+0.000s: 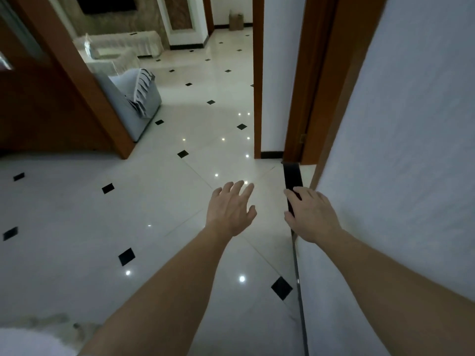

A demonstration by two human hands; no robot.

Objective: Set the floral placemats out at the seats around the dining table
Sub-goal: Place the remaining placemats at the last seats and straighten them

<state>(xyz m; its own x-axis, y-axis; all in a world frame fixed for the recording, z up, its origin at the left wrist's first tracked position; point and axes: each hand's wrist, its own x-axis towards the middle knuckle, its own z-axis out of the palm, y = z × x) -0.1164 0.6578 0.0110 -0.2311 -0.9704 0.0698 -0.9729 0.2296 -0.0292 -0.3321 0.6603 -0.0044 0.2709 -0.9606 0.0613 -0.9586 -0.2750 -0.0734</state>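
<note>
1. Both forearms reach over the floor (128,201); left hand (230,210) and right hand (312,214) have fingers (238,187) loose, holding nothing.
2. No placemats or table in sight.
3. Placemats are likely light and floppy; grip an edge.

We see a floor (180,201) of polished pale tile, glossy enough to throw back lights as bright dots, and its small black insets (127,256) are just as shiny. The door frames (321,73) look like brown wood with a smooth, low sheen. The wall (411,150) beside us is painted white, matt and faintly textured. The skirting strip (293,176) at its foot is black and glossy. The sofa (120,109) wears a soft grey cloth cover, and a striped cloth (142,91) is draped over it.
</note>
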